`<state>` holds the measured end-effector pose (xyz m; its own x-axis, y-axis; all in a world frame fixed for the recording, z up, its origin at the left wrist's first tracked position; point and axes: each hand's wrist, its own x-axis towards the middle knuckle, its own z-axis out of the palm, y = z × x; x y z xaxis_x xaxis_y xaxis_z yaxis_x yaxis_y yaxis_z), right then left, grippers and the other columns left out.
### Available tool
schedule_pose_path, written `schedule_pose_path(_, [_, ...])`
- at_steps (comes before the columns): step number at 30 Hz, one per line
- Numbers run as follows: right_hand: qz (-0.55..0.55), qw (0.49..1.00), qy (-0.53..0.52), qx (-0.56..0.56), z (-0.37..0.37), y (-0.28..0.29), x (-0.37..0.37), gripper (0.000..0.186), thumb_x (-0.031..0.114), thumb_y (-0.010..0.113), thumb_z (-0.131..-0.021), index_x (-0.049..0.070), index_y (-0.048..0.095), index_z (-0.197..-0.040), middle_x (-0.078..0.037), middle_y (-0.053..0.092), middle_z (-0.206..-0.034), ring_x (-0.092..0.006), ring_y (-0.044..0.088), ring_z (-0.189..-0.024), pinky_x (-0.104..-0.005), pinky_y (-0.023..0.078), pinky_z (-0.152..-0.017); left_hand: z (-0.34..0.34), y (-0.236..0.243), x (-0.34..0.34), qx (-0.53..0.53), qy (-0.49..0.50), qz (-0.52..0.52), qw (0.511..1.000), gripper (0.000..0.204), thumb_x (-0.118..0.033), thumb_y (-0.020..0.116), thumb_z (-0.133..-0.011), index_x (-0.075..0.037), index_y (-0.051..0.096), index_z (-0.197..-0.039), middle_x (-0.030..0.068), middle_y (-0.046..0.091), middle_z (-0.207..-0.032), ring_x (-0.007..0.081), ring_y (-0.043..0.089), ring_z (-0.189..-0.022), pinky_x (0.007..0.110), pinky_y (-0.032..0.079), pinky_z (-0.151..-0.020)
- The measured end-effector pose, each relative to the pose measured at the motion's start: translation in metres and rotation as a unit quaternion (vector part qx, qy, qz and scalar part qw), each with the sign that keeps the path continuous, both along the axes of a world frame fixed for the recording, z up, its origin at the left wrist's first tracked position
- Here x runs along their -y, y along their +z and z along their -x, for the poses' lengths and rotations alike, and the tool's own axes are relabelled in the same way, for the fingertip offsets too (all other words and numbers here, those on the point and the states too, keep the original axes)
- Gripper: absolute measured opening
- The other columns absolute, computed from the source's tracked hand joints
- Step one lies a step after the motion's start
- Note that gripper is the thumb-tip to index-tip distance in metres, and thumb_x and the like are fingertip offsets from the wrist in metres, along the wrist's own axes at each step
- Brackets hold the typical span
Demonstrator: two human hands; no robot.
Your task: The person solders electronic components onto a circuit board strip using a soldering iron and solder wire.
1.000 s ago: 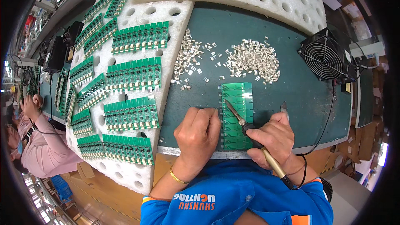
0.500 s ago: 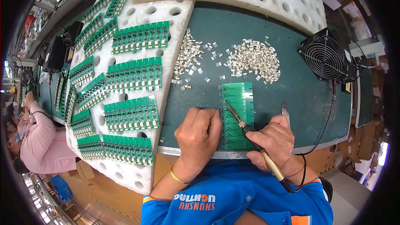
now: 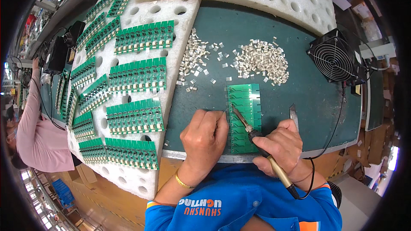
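A green circuit board panel (image 3: 246, 96) lies lengthwise in front of me at the table's near edge, with a row of pins along its left side. My right hand (image 3: 284, 145) is closed around a soldering iron (image 3: 279, 170) with a gold handle and black cable. The iron's tip rests at the panel's left side, toward its far end. Left of the panel, my left hand (image 3: 204, 133) is closed in a pinch beside the pins. A thin strand of solder wire barely shows at its fingertips; most of it is hidden.
Small white connectors lie in a large pile (image 3: 263, 62) and a smaller one (image 3: 192, 60). White foam (image 3: 182, 51) at left holds several populated boards (image 3: 137, 75). A black fan (image 3: 334, 57) stands right, a blade (image 3: 293, 115) nearer. A co-worker in pink (image 3: 43, 145) is far left.
My hands, the soldering iron and the panel stay almost where they were. At the far left the co-worker has leaned and stretched an arm farther away over the bench.
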<state>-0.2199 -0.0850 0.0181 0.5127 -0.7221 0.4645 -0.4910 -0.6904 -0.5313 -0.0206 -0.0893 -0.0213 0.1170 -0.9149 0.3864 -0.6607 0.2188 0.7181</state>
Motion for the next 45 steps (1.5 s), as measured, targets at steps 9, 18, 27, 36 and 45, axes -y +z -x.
schedule_pose_path(9, [0.010, 1.000, -0.006, 0.003, -0.001, -0.002, 0.000, 0.038, 0.036, 0.078, -0.085, 0.004, 0.068, -0.104, -0.002, 0.061, -0.066, -0.0181, 0.055, -0.055, -0.0345, 0.040, -0.064, 0.001, 0.001, 0.000, 0.001, 0.002, -0.003, 1.000, 0.011, 0.003, 0.076, -0.079, -0.005, 0.069, -0.082, 0.0064, 0.057, -0.066, 0.0167, 0.053, -0.051, 0.032, 0.042, -0.046])
schedule_pose_path(18, [0.009, 1.000, -0.006, 0.005, 0.007, 0.002, -0.004, 0.038, 0.035, 0.076, -0.087, 0.005, 0.068, -0.108, -0.003, 0.061, -0.070, -0.0185, 0.056, -0.058, -0.0350, 0.039, -0.064, -0.002, 0.001, -0.001, -0.001, -0.001, 0.006, 1.000, 0.012, 0.003, 0.075, -0.080, -0.004, 0.067, -0.082, 0.0067, 0.059, -0.069, 0.0168, 0.053, -0.051, 0.031, 0.042, -0.047])
schedule_pose_path(27, [-0.006, 0.998, -0.017, 0.057, 0.013, 0.003, -0.006, 0.039, 0.038, 0.072, -0.091, 0.005, 0.067, -0.112, -0.005, 0.062, -0.075, -0.0206, 0.056, -0.061, -0.0363, 0.040, -0.065, -0.005, 0.007, -0.011, -0.027, 0.006, -0.043, 0.999, 0.010, 0.000, 0.075, -0.083, -0.004, 0.065, -0.082, 0.0082, 0.062, -0.072, 0.0205, 0.057, -0.051, 0.033, 0.045, -0.048])
schedule_pose_path(36, [-0.043, 0.994, -0.018, 0.099, 0.014, 0.005, -0.006, 0.034, 0.033, 0.071, -0.091, 0.002, 0.068, -0.107, -0.008, 0.064, -0.078, -0.0226, 0.058, -0.064, -0.0380, 0.041, -0.066, -0.004, 0.010, -0.017, -0.097, 0.029, -0.100, 0.990, 0.012, 0.000, 0.072, -0.087, -0.002, 0.060, -0.085, 0.0078, 0.058, -0.070, 0.0182, 0.053, -0.051, 0.032, 0.043, -0.048])
schedule_pose_path(45, [-0.036, 0.996, -0.022, 0.081, 0.011, 0.002, -0.008, 0.029, 0.029, 0.068, -0.094, 0.002, 0.069, -0.103, -0.005, 0.065, -0.072, -0.0211, 0.056, -0.056, -0.0371, 0.039, -0.065, -0.001, 0.001, -0.013, -0.026, 0.008, -0.034, 0.999, 0.012, 0.001, 0.072, -0.088, -0.002, 0.060, -0.086, 0.0033, 0.055, -0.067, 0.0098, 0.047, -0.054, 0.026, 0.039, -0.050])
